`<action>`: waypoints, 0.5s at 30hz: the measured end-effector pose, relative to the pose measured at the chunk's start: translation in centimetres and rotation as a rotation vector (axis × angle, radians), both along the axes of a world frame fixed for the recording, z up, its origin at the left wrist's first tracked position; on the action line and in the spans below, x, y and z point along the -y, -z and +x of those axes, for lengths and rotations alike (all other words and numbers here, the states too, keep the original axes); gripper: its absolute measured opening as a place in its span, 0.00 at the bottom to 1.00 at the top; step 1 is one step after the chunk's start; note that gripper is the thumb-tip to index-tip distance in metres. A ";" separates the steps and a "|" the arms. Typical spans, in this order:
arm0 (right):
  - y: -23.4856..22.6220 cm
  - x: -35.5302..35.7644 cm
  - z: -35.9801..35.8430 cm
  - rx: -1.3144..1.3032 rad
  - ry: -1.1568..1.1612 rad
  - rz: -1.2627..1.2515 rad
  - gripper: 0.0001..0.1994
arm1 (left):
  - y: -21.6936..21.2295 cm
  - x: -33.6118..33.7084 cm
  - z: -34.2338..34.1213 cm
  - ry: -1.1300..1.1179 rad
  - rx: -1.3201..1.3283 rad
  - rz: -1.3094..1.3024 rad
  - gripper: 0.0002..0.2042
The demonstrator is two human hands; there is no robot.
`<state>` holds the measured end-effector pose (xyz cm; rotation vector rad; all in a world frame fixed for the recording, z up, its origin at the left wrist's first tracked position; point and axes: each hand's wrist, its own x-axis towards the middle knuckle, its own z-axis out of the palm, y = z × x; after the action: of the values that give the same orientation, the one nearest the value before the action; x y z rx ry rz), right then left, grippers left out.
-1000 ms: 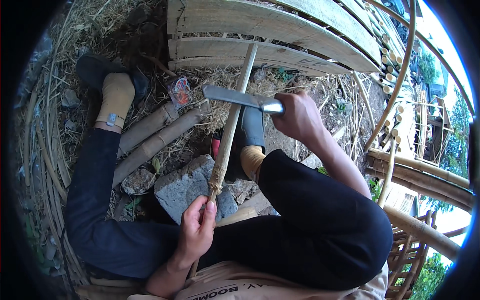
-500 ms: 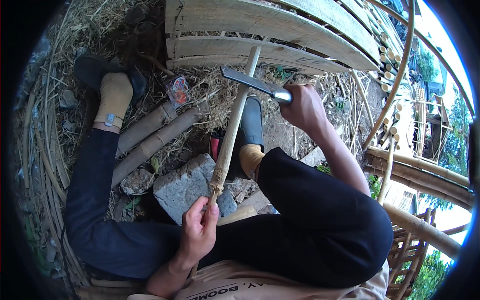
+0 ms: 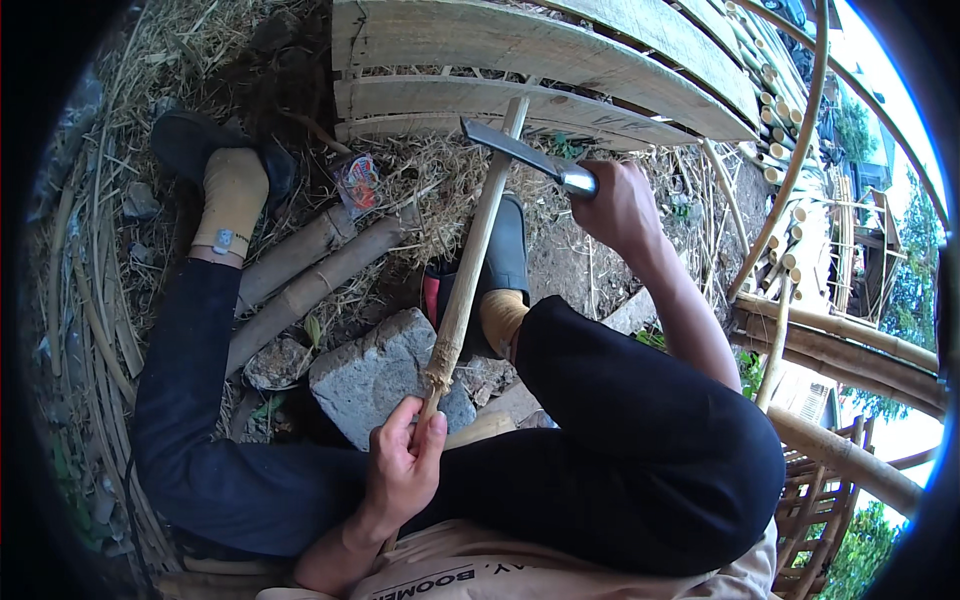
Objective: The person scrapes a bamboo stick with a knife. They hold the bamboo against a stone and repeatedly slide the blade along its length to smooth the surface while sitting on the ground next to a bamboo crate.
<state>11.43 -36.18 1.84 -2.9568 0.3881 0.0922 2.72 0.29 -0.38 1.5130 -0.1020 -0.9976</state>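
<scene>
Head view showed the left hand (image 3: 400, 470) gripping a bamboo pole (image 3: 470, 260) over the stone (image 3: 375, 375), its near end frayed, the right hand (image 3: 620, 205) clenching a knife (image 3: 525, 155) against the pole's uncut far part.

Long pale bamboo stick (image 3: 470, 270), slanted from frayed, splintered lower end up to the far tip against grey wooden planks. Lower end gripped, resting near a grey stone. Steel-bladed knife (image 3: 525, 157), dark blade angled up-left, seemingly touching the stick near its upper part.
</scene>
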 end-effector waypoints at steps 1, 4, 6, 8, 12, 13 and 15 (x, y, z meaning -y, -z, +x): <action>-0.1 -0.6 -0.2 0.006 0.002 0.028 0.07 | -0.1 0.0 0.1 0.016 0.017 0.008 0.10; 0.0 -1.9 -1.3 -0.067 -0.061 0.043 0.07 | 0.0 0.0 0.3 -0.056 -0.054 -0.024 0.10; -0.3 -2.6 -1.5 -0.125 -0.103 0.020 0.06 | 0.2 0.0 -0.1 -0.063 -0.026 0.013 0.11; 0.0 -2.0 -1.4 -0.088 -0.112 0.033 0.06 | 0.1 0.1 -0.2 -0.068 0.019 0.051 0.11; 0.7 0.5 -0.4 -0.061 0.013 0.024 0.08 | -0.9 0.5 0.1 -0.026 0.120 0.118 0.11; 0.6 1.0 -0.2 -0.058 0.023 0.031 0.08 | -1.0 0.5 0.1 -0.003 0.140 0.131 0.11; -0.1 0.5 -0.2 -0.045 0.014 0.008 0.08 | -0.9 0.6 0.0 -0.041 0.113 0.103 0.11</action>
<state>11.27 -36.73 1.91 -2.9477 0.4131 0.1590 2.71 -0.30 0.51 1.6594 -0.1003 -0.8963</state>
